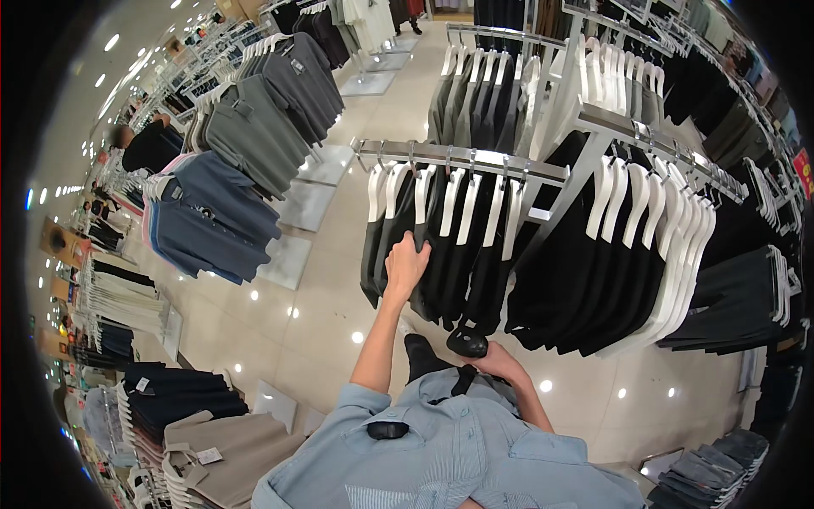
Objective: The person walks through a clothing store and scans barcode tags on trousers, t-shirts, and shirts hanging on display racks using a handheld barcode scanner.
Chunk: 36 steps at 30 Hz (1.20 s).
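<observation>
Dark garments hang on white hangers from a metal rail in front of me. My left hand is raised to them, its thumb and finger pinching the edge of one dark garment near the left end of the row. Lower down, close to my body, my right hand is closed around a black handheld device. The device's rounded head sits just below the hems of the hanging clothes. Part of the right hand is hidden behind the device.
Another rail of black garments hangs to the right. Grey and blue shirts hang on the left, over white floor plinths. A person in black stands at the far left. Folded jeans lie at the lower right.
</observation>
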Motion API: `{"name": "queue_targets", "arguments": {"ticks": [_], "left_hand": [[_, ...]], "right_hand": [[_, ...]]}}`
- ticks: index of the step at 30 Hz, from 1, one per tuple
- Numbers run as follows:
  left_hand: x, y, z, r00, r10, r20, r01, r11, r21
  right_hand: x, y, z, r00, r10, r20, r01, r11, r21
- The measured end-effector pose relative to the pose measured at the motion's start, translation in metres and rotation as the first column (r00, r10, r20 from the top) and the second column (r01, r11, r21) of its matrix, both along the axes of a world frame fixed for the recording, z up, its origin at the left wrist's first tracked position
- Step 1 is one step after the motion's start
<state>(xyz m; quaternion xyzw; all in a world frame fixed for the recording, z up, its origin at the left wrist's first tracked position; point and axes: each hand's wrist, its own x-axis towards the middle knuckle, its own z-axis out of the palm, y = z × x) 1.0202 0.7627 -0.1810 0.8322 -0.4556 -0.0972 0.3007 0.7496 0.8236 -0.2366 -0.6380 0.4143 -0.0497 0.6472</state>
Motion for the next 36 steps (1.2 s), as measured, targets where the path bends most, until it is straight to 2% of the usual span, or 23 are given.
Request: {"name": "queue_targets", "arguments": {"ticks": [3, 7, 11, 14, 16, 17, 18, 19, 20, 21, 23, 25, 27, 29, 31, 33, 36], "left_hand": [[0.001, -0.002, -0.002, 1.0, 0.021, 0.0, -0.021, 1.0, 0.002], [0.001, 0.003, 0.003, 0.999, 0.03, -0.025, -0.032, 0.996, -0.088], [-0.001, 0.012, 0.015, 0.997, 0.014, -0.075, -0.018, 0.999, -0.046], [-0.002, 0.027, 0.011, 0.997, 0.029, -0.073, -0.037, 0.994, -0.103], [0.002, 0.041, 0.008, 0.977, -0.016, -0.212, -0.023, 0.983, -0.18], [0.003, 0.05, 0.006, 0.977, -0.009, -0.213, -0.028, 0.984, -0.174], [0.004, 0.06, 0.005, 0.965, -0.062, -0.255, -0.001, 0.971, -0.241], [0.005, 0.07, 0.004, 0.949, -0.116, -0.292, 0.021, 0.951, -0.309], [0.003, 0.082, 0.011, 0.921, -0.113, -0.374, 0.007, 0.962, -0.273], [0.003, 0.093, 0.016, 0.922, -0.103, -0.375, -0.001, 0.964, -0.267], [0.003, 0.114, 0.023, 0.845, -0.08, -0.528, -0.016, 0.985, -0.175], [0.001, 0.136, 0.021, 0.82, -0.061, -0.569, -0.051, 0.983, -0.178], [0.001, 0.16, 0.015, 0.734, -0.031, -0.678, -0.107, 0.981, -0.161], [-0.002, 0.182, 0.015, 0.714, -0.028, -0.7, -0.131, 0.976, -0.173], [-0.009, 0.199, 0.029, 0.53, 0.003, -0.848, -0.214, 0.968, -0.13], [-0.013, 0.213, 0.031, 0.532, 0.021, -0.846, -0.205, 0.973, -0.105], [-0.015, 0.228, 0.029, 0.522, 0.021, -0.853, -0.172, 0.982, -0.08]], "right_hand": [[0.001, -0.002, 0.015, 0.999, 0.012, -0.034, -0.012, 1.0, 0.001], [-0.002, -0.001, 0.006, 0.999, 0.02, -0.024, -0.02, 1.0, -0.004], [-0.004, 0.0, 0.005, 0.997, 0.058, -0.045, -0.058, 0.998, -0.002], [-0.006, 0.0, 0.0, 0.993, 0.089, -0.074, -0.088, 0.996, 0.016], [-0.007, 0.0, -0.001, 0.988, 0.114, -0.107, -0.11, 0.993, 0.038], [-0.008, 0.0, -0.001, 0.987, 0.116, -0.107, -0.114, 0.993, 0.032], [-0.008, 0.0, -0.002, 0.987, 0.121, -0.106, -0.119, 0.993, 0.027], [-0.007, 0.002, -0.002, 0.986, 0.13, -0.106, -0.127, 0.991, 0.034], [-0.006, 0.003, -0.003, 0.988, 0.119, -0.099, -0.116, 0.993, 0.035], [-0.004, 0.004, -0.003, 0.99, 0.108, -0.091, -0.105, 0.994, 0.037], [-0.001, 0.004, -0.002, 0.989, 0.14, -0.048, -0.138, 0.99, 0.043], [0.004, 0.004, -0.001, 0.984, 0.178, -0.008, -0.178, 0.983, 0.047], [0.007, 0.006, -0.001, 0.976, 0.217, -0.004, -0.217, 0.976, 0.002], [0.01, 0.008, -0.013, 0.972, 0.236, 0.022, -0.236, 0.972, -0.006], [0.013, 0.01, -0.012, 0.967, 0.249, 0.051, -0.249, 0.968, -0.014], [0.019, 0.005, 0.006, 0.963, 0.265, -0.043, -0.264, 0.964, 0.017], [0.023, 0.005, 0.003, 0.96, 0.28, 0.0, -0.28, 0.959, 0.034]]}}
